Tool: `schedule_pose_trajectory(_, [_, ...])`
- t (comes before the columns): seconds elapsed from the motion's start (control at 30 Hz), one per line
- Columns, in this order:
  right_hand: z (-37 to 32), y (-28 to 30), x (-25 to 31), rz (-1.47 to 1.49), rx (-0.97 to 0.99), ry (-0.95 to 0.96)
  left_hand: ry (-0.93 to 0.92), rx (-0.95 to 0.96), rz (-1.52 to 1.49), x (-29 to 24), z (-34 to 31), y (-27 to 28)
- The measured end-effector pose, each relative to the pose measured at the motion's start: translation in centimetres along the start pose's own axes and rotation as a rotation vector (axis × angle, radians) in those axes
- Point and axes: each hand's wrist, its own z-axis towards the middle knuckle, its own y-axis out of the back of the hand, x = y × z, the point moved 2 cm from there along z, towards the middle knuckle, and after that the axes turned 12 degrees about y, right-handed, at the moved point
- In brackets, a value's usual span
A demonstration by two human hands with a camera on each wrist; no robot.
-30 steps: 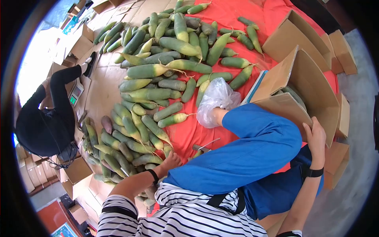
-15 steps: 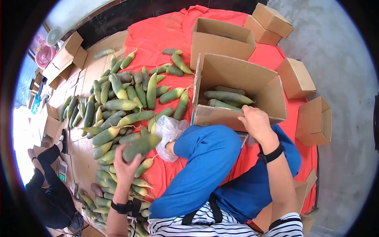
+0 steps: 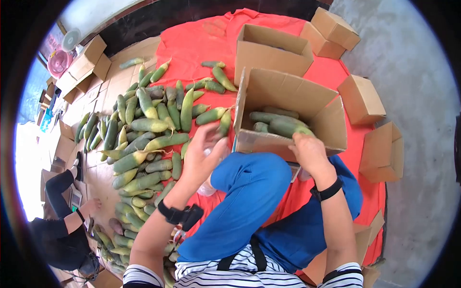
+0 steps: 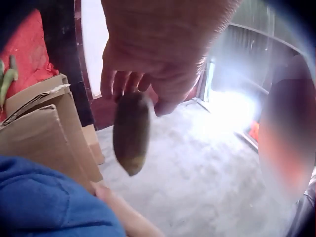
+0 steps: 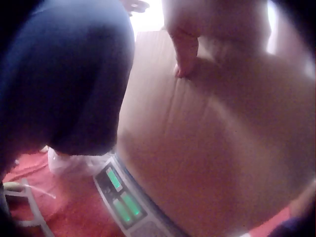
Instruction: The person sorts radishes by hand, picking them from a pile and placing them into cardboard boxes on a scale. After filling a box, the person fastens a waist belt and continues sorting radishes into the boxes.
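My left hand point(image 3: 198, 156) is raised over my bagged foot, thumb apart from the fingers. In the left wrist view a green radish point(image 4: 131, 133) with a yellowish tip shows right at the fingertips, no finger wrapped over it. My right hand point(image 3: 314, 153) grips the near rim of an open cardboard box point(image 3: 261, 140); its thumb point(image 5: 182, 69) presses the outer wall in the right wrist view. Inside, several green radishes point(image 3: 288, 127) lie, one close by the right fingertips. A digital scale point(image 5: 126, 202) with green digits sits by the box's foot.
A large radish pile point(image 3: 149, 126) spreads on flattened cardboard and red cloth point(image 3: 201, 41) to the left. Another open box point(image 3: 269, 60) stands behind, with smaller boxes point(image 3: 362, 98) to the right. My blue-trousered knee point(image 3: 269, 173) is between the hands. Another person point(image 3: 57, 240) sits lower left.
My left hand reached into the pile, then held a radish above it, and has now swung right toward the box. One more radish shows inside the box. My head has turned right.
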Motion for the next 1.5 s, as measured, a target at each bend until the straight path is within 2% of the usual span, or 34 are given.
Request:
schedule_pose_trajectory(0.1, [0.3,0.0,-0.1,-0.029,-0.037,0.006,0.207,-0.072,0.258,13.3,-6.7,5.3])
schedule_pose_trajectory(0.13, [0.4,0.1,0.1,-0.020,-0.030,0.000,0.319,-0.050,0.380,14.0,-10.1,6.6])
schedule_pose_trajectory(0.17, [0.3,0.1,0.2,-0.009,-0.023,0.002,0.345,-0.036,0.530,19.6,-14.1,8.3])
schedule_pose_trajectory(0.23, [0.3,0.2,0.1,0.011,-0.025,0.017,0.558,0.119,0.874,24.4,-23.0,10.7])
schedule_pose_trajectory(0.3, [0.3,0.1,0.1,0.022,-0.038,0.040,0.768,0.467,1.105,29.1,-31.0,12.1])
schedule_pose_trajectory(0.33, [0.3,0.2,0.2,0.022,-0.048,0.049,0.803,0.450,1.094,29.7,-34.3,12.2])
schedule_pose_trajectory(0.4, [0.4,0.4,0.3,0.032,-0.017,0.012,0.703,0.646,1.277,30.3,-39.8,11.7])
schedule_pose_trajectory(0.47, [0.3,-0.1,0.0,0.047,-0.028,0.048,0.430,0.454,1.380,30.8,-43.3,11.1])
schedule_pose_trajectory(0.5, [0.3,0.2,0.2,0.044,-0.019,0.020,0.490,0.366,1.360,30.9,-43.5,10.5])
schedule_pose_trajectory(0.53, [0.3,0.4,0.3,0.040,-0.010,-0.009,0.508,0.358,1.347,31.1,-43.6,10.3])
schedule_pose_trajectory(0.63, [0.5,0.3,0.3,0.047,0.020,-0.011,0.339,0.311,1.457,32.3,-44.0,9.7])
schedule_pose_trajectory(0.67, [0.5,0.2,0.1,0.045,0.015,-0.025,0.348,0.301,1.449,32.7,-44.2,9.5])
schedule_pose_trajectory(0.77, [0.5,0.3,0.1,0.028,0.002,-0.007,0.503,0.457,1.444,33.0,-43.1,9.6])
schedule_pose_trajectory(0.8, [0.6,0.3,0.2,0.028,0.020,-0.025,0.504,0.457,1.442,32.6,-42.2,10.0])
schedule_pose_trajectory(0.87, [0.6,0.2,-0.1,0.020,0.009,-0.007,0.670,0.452,1.256,31.0,-40.4,11.5])
schedule_pose_trajectory(1.0, [0.5,0.2,-0.1,0.028,0.010,-0.009,0.659,0.282,1.071,28.3,-39.0,13.9])
schedule_pose_trajectory(1.03, [0.5,0.3,0.0,0.032,0.010,-0.018,0.732,0.279,1.075,27.7,-38.1,14.6])
schedule_pose_trajectory(1.07, [0.6,0.4,0.1,0.041,0.015,-0.015,0.730,0.284,1.082,26.8,-37.0,15.6])
schedule_pose_trajectory(1.13, [0.5,0.1,-0.1,0.051,0.019,-0.021,0.779,-0.035,0.898,24.5,-34.4,18.3])
schedule_pose_trajectory(1.23, [0.3,-0.6,-0.8,0.017,-0.025,0.038,0.592,-0.315,0.726,21.6,-27.7,20.5])
schedule_pose_trajectory(1.3, [0.3,-0.5,-0.4,-0.049,-0.013,0.008,0.513,-0.399,0.583,16.1,-21.0,19.6])
schedule_pose_trajectory(1.33, [0.5,-0.3,-0.3,-0.075,0.055,-0.012,0.479,-0.421,0.502,13.1,-17.7,18.6])
schedule_pose_trajectory(1.4, [0.5,0.2,0.1,-0.059,0.061,-0.067,0.279,-0.405,-0.016,10.3,-12.3,16.7])
schedule_pose_trajectory(1.5, [0.4,0.2,0.2,-0.009,-0.049,0.010,0.055,-0.317,-0.132,-0.8,-5.1,11.2])
